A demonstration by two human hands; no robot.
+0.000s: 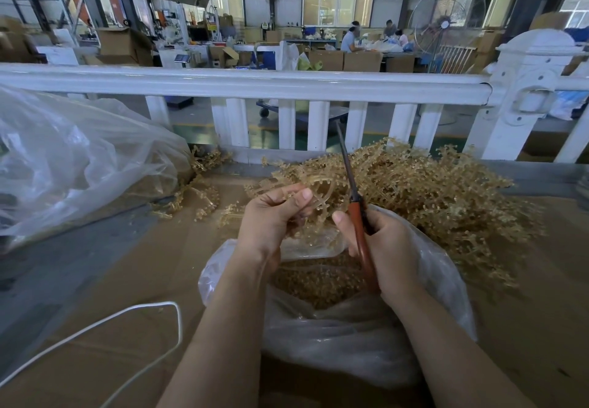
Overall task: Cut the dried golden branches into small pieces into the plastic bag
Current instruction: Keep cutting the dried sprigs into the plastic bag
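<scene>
My left hand (pixel 274 216) pinches a dried golden branch (pixel 318 190) above the open mouth of a clear plastic bag (pixel 350 337). The bag holds many small golden pieces (pixel 318 283). My right hand (pixel 385 248) grips red-handled scissors (pixel 357 213), whose dark blades point up and away, close together, just right of the held branch. A big heap of golden branches (pixel 446 197) lies on the cardboard behind and right of the bag.
A large crumpled clear bag (pixel 73 158) sits at the left with loose branches (pixel 197 194) beside it. A white cord (pixel 127 318) loops over the cardboard surface (pixel 127 273). A white railing (pixel 255 84) runs across behind the work area.
</scene>
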